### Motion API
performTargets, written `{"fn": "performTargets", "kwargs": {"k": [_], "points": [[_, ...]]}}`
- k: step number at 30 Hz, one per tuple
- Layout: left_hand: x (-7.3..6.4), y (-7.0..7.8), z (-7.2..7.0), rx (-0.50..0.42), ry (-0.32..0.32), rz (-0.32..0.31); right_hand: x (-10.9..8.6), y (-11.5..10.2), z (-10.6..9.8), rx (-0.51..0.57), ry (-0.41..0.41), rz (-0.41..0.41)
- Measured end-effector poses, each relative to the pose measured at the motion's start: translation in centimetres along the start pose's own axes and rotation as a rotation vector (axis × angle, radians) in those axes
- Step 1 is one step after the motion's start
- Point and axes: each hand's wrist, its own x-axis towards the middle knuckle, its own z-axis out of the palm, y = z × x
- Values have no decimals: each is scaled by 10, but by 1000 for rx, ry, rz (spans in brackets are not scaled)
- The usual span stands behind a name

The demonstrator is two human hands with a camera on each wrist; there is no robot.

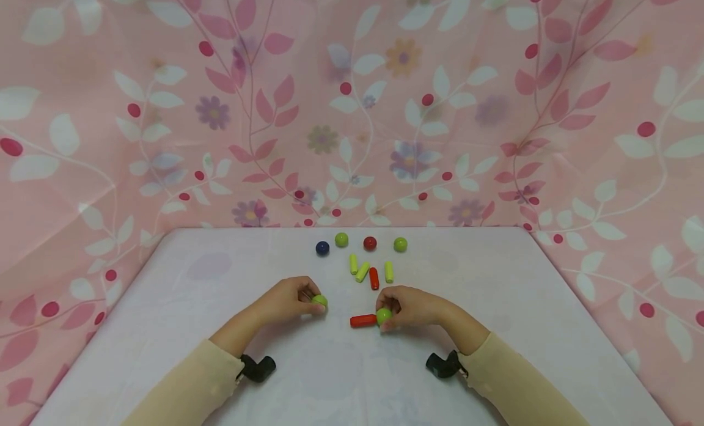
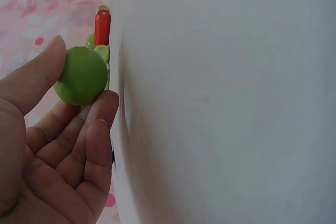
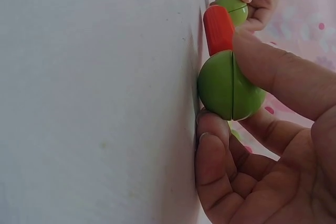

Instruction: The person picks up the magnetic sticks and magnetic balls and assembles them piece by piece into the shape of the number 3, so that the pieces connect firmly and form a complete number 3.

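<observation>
Thumb and fingertips of my left hand [image 1: 287,299] pinch a green ball [image 2: 81,75], close over the white table. My right hand [image 1: 412,307] holds another green ball [image 3: 231,86] between thumb and fingers, and a groove runs around this ball. A red rod [image 1: 363,321] lies end-on against that ball, pointing left toward my other hand. In the right wrist view the red rod [image 3: 219,30] rises from the ball's far side; I cannot tell whether they are joined.
Beyond my hands lie several yellow-green rods [image 1: 389,272] and a second red rod [image 1: 374,278]. Behind them sit a dark blue ball [image 1: 322,248], a red ball [image 1: 370,243] and two green balls [image 1: 400,244]. A floral cloth [image 1: 352,108] hangs at the table's back edge.
</observation>
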Motion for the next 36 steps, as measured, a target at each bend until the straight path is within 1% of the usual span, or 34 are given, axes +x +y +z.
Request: {"fn": "performTargets", "kwargs": {"k": [6, 14, 22, 27, 36], "points": [[-3, 4, 5, -25, -20, 15, 0, 0, 0, -9, 8, 1], [-3, 9, 12, -2, -39, 62, 0, 0, -1, -26, 16, -1], [-6, 16, 18, -5, -62, 38, 0, -1, 0, -24, 12, -1], [-7, 20, 20, 7, -67, 46, 1, -1, 1, -17, 11, -1], [-4, 20, 24, 8, -86, 65, 3, -3, 1, -26, 15, 8]]}}
